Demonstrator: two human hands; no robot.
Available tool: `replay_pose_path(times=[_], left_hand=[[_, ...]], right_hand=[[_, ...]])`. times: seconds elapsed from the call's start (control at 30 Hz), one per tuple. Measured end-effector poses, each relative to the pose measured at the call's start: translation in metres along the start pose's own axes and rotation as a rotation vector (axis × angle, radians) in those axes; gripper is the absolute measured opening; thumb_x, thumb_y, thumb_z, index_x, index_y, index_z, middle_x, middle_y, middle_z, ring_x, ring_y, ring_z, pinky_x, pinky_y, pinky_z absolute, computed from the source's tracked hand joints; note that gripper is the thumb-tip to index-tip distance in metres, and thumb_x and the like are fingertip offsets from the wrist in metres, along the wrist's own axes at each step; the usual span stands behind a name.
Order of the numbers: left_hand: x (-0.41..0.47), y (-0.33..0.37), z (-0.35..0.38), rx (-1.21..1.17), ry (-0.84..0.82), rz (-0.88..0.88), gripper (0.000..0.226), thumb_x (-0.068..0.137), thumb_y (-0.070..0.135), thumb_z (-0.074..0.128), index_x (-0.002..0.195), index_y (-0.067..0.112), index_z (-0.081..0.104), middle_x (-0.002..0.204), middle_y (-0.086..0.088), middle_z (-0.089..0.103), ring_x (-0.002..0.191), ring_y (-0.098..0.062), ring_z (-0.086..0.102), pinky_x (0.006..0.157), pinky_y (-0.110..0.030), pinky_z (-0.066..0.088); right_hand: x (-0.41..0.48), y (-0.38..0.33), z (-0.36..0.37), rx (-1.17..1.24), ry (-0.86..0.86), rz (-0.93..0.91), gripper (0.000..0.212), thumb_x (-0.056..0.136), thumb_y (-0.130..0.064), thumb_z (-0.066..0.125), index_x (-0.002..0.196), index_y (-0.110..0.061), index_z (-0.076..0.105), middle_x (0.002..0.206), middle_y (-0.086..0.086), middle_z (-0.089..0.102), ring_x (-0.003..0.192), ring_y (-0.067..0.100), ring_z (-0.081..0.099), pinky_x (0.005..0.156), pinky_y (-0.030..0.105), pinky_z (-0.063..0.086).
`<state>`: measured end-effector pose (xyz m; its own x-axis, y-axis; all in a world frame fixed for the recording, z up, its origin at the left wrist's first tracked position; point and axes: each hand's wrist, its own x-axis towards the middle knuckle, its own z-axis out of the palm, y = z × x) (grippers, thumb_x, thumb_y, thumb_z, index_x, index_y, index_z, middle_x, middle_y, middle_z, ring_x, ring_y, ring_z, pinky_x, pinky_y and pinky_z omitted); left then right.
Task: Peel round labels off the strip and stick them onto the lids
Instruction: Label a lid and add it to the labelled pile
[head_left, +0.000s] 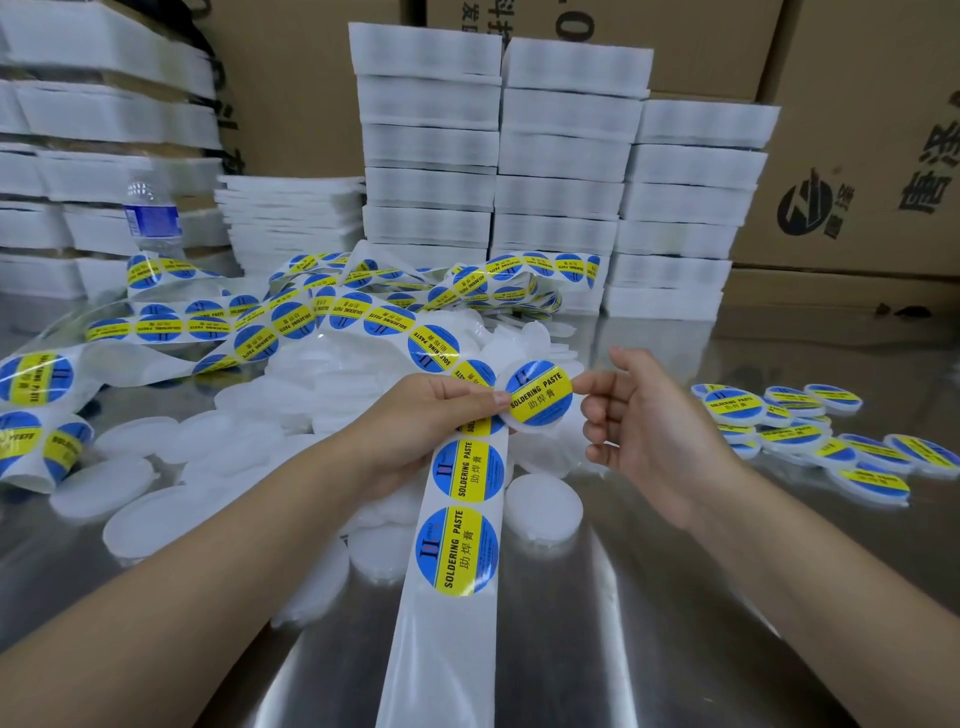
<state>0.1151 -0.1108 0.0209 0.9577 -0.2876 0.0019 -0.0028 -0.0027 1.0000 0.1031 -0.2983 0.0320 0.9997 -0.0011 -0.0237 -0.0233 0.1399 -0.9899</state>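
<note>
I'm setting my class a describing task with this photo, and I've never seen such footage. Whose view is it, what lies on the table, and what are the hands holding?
No machine here: a person works with bare hands, and the one picture comes from a camera worn on their head, looking down. The left hand grips a label strip of round blue-and-yellow labels. The right hand pinches the edge of a white lid that already bears a label; the left hand's thumb touches it too. On the metal table lie plain lids, labelled lids to the right, and more tangled strip. Behind stand stacks of white packs, a water bottle and cardboard boxes.
</note>
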Motion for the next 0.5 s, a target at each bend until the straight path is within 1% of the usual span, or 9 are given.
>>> replay_pose_path(times=[0.17, 0.33, 0.4, 0.5], left_hand=[[0.0017, -0.0017, -0.0009, 0.020, -0.010, 0.013, 0.015, 0.082, 0.023, 0.067, 0.073, 0.017, 0.078, 0.077, -0.001, 0.074, 0.061, -0.007, 0.066, 0.054, -0.018, 0.051], [0.0017, -0.0016, 0.0000, 0.001, -0.031, 0.035, 0.019, 0.066, 0.033, 0.070, 0.071, 0.017, 0.078, 0.077, 0.000, 0.074, 0.062, -0.004, 0.064, 0.056, -0.017, 0.051], [0.0024, -0.0021, -0.0008, -0.008, -0.030, 0.029, 0.018, 0.067, 0.032, 0.070, 0.072, 0.017, 0.078, 0.077, -0.001, 0.074, 0.062, -0.005, 0.065, 0.055, -0.017, 0.051], [0.0031, -0.0032, -0.0019, -0.006, -0.019, 0.013, 0.012, 0.077, 0.024, 0.069, 0.073, 0.016, 0.078, 0.076, -0.002, 0.074, 0.060, -0.007, 0.066, 0.053, -0.018, 0.051]], right_hand=[[0.0003, 0.0007, -0.0002, -0.017, 0.006, 0.012, 0.041, 0.093, -0.040, 0.041, 0.072, -0.014, 0.065, 0.052, -0.003, 0.046, 0.046, 0.011, 0.040, 0.045, 0.023, 0.038], [-0.0005, -0.0007, 0.0007, -0.002, 0.014, 0.016, 0.040, 0.094, -0.038, 0.041, 0.076, -0.012, 0.065, 0.053, -0.002, 0.047, 0.046, 0.011, 0.040, 0.045, 0.023, 0.037], [-0.0008, -0.0010, 0.0004, -0.002, 0.015, 0.016, 0.039, 0.094, -0.038, 0.041, 0.077, -0.012, 0.065, 0.054, -0.002, 0.046, 0.046, 0.011, 0.040, 0.045, 0.023, 0.037], [-0.0010, -0.0011, -0.0001, -0.003, 0.014, 0.018, 0.039, 0.095, -0.038, 0.041, 0.078, -0.012, 0.066, 0.054, -0.002, 0.046, 0.046, 0.011, 0.040, 0.045, 0.023, 0.037]])
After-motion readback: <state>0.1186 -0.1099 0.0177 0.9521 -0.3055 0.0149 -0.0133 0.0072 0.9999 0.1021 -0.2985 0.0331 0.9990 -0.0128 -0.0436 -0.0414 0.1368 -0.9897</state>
